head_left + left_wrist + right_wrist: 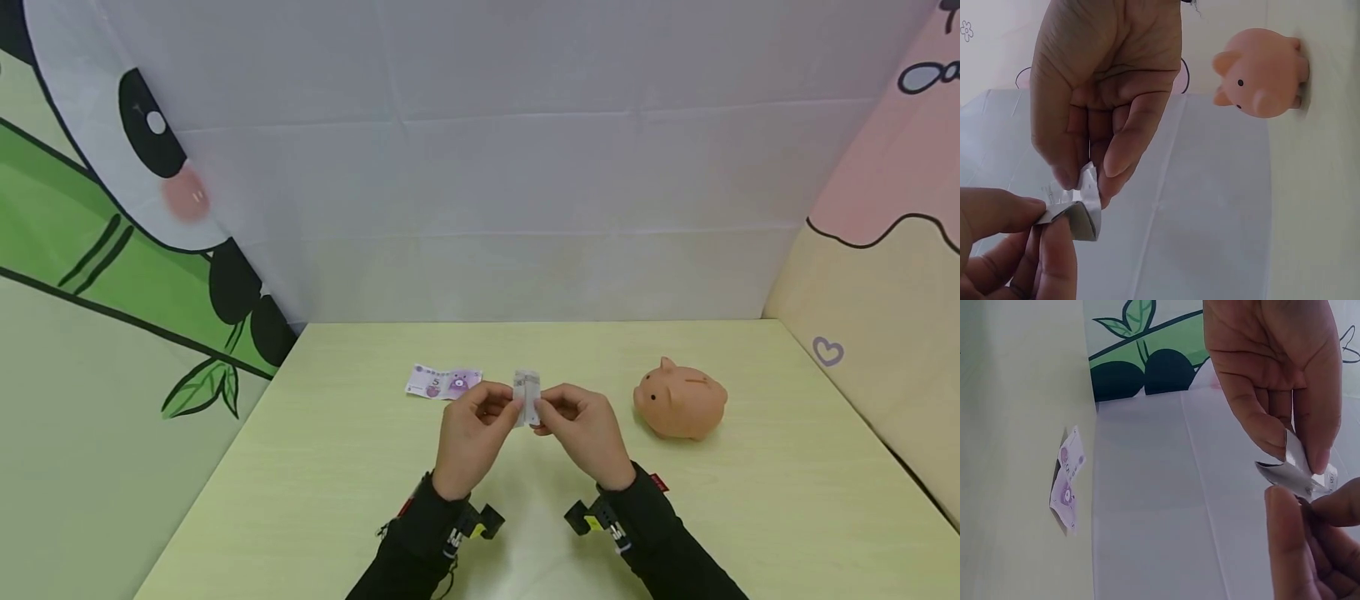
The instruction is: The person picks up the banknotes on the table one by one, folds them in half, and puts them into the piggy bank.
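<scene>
**Two hands pinching a folded note**

The left hand [474, 433] and the right hand [581, 429] are meeting above the table [750, 517]. Both are pinching a small folded note [527, 394]. It is thin grey paper, bent into a narrow strip with a sharp crease. The note is sitting right between the two thumbs, and its top is sticking up past the fingertips.

In the left wrist view, the left fingers [1054, 250] are squeezing the lower end of the note [1075, 209], and the right hand [1107, 81] is nipping the upper end with its thumb and finger. In the right wrist view, the note [1297, 472] is curling like a little tent between the fingers of both hands. The fingers of each hand are closing tight on the paper.

Just past the left fingers, a flat purple note [444, 382] is lying on the table, a bit wrinkled. To the side of the right fingers, near but not touching, a smooth, round, peach pig [681, 400] is standing. The table is pale yellow wood, smooth and flat.
</scene>
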Available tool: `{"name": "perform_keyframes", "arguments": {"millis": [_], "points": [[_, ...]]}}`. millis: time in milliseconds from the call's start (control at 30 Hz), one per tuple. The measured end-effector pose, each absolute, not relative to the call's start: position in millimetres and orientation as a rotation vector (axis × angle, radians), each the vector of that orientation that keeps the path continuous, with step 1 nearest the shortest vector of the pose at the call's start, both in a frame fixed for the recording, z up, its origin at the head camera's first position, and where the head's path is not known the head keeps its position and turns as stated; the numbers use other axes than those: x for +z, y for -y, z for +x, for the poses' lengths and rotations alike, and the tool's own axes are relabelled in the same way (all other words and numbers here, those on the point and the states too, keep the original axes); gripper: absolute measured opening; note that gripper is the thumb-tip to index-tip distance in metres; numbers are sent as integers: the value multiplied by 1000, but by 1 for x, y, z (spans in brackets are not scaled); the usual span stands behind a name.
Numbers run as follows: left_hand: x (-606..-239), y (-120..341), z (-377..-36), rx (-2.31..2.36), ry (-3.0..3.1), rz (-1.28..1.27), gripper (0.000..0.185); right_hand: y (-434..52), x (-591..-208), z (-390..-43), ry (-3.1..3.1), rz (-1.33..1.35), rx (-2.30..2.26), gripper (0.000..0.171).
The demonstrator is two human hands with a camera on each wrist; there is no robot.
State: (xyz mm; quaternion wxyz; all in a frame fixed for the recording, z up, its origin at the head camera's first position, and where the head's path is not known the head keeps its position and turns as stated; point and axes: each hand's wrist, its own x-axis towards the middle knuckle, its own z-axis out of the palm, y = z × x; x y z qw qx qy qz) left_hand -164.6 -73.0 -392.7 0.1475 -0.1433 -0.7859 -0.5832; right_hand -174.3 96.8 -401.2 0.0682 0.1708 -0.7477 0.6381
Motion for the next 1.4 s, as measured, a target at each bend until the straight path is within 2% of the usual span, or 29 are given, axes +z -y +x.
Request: {"name": "perform_keyframes", "arguments": {"millis": [267, 733, 1400], "points": [[-395, 72, -166, -1682, 2234, -434, 11, -94, -404, -174, 2250, 552, 1932, 17], [-400, 71, -168, -1683, 2202, -455, 12, -91, -404, -173, 2257, 590, 1856, 14], [-399, 70, -165, -1673, 2200, -509, 17, -93, -404, -173, 2227, 590, 1895, 19]]}}
